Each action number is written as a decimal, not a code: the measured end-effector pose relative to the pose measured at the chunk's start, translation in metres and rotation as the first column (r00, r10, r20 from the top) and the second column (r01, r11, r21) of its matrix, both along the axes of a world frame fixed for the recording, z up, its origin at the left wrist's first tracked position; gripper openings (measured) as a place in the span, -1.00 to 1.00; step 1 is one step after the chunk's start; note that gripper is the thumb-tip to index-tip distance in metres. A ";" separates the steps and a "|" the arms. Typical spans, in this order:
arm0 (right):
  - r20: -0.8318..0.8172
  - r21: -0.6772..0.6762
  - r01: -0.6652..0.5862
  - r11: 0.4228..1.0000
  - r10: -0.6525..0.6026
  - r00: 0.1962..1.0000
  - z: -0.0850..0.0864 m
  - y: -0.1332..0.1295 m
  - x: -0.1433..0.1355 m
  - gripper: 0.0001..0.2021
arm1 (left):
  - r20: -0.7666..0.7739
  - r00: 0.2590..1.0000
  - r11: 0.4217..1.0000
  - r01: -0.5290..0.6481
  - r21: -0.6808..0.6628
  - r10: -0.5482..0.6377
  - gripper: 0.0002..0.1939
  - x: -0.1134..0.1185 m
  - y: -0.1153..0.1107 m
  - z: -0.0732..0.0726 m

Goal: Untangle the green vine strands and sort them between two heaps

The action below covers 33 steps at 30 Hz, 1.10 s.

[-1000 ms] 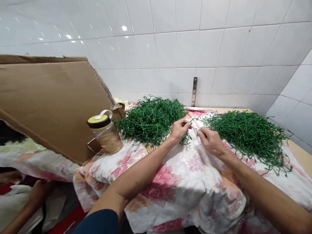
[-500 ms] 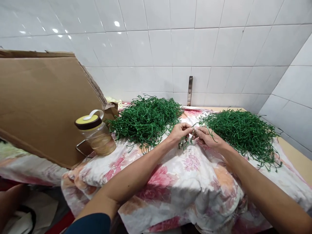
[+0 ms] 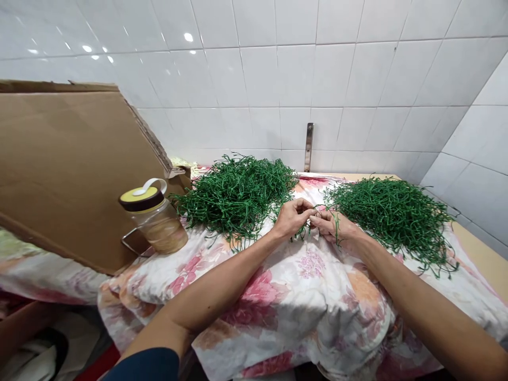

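My left hand (image 3: 292, 217) and my right hand (image 3: 335, 225) meet at the middle of the floral cloth (image 3: 293, 288), fingertips almost touching. Between them they pinch a thin green plastic-looking stem (image 3: 337, 228), part of which hangs over the back of my right hand. More green strands show just below the left fingers; whether they are held or lie on the cloth I cannot tell. A tangled heap of green stems (image 3: 242, 193) lies by my left hand. Another heap of such stems (image 3: 391, 214) spreads beyond my right forearm.
At the left stands a clear bottle (image 3: 162, 227) with a yellow and dark lid and brownish liquid. Behind it leans a large cardboard sheet or box (image 3: 71, 164). A white tiled wall (image 3: 262, 79) with a metal strip (image 3: 309, 147) closes off the back.
My right fingers have shifted slightly left and the stem over my right hand hangs differently. The left hand stays nearly in place. Both heaps look the same.
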State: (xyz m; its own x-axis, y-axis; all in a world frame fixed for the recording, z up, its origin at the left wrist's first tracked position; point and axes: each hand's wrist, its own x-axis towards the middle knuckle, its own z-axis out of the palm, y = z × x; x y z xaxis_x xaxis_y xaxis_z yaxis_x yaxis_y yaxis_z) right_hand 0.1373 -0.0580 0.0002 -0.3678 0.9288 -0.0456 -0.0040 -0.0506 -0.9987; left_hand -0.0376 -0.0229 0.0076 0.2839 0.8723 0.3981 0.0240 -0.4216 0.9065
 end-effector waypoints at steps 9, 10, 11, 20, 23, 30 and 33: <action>-0.134 -0.075 -0.024 0.997 0.013 0.991 0.004 -0.003 -0.006 -0.51 | -0.116 0.991 0.993 -0.054 0.105 0.066 -0.84 -0.002 -0.007 0.000; -0.153 -0.085 -0.023 0.996 0.010 0.988 0.004 -0.004 -0.006 -0.51 | -0.119 0.991 0.993 -0.051 0.105 0.063 -0.84 -0.002 -0.007 0.000; -0.173 -0.096 -0.022 0.995 0.005 0.985 0.004 -0.004 -0.006 -0.51 | -0.118 0.992 0.994 -0.042 0.101 0.054 -0.84 -0.002 -0.007 0.000; -0.223 -0.136 0.003 0.991 -0.034 0.974 0.003 -0.003 -0.009 -0.55 | -0.110 0.993 0.993 -0.028 0.117 0.041 -0.86 -0.003 -0.009 0.000; -0.238 -0.139 -0.018 0.990 -0.016 0.971 0.002 -0.002 -0.008 -0.54 | -0.093 0.994 0.992 -0.044 0.121 0.055 -0.85 -0.001 -0.009 0.000; -0.167 -0.152 0.025 0.988 -0.051 0.985 0.013 -0.011 -0.013 -0.57 | 0.064 0.998 0.998 -0.016 -0.055 0.019 -0.77 0.002 -0.008 0.007; -0.093 -0.117 0.070 0.991 -0.081 0.992 0.014 -0.012 -0.017 -0.63 | 0.085 0.996 0.995 -0.025 -0.097 0.033 -0.76 0.002 -0.006 0.008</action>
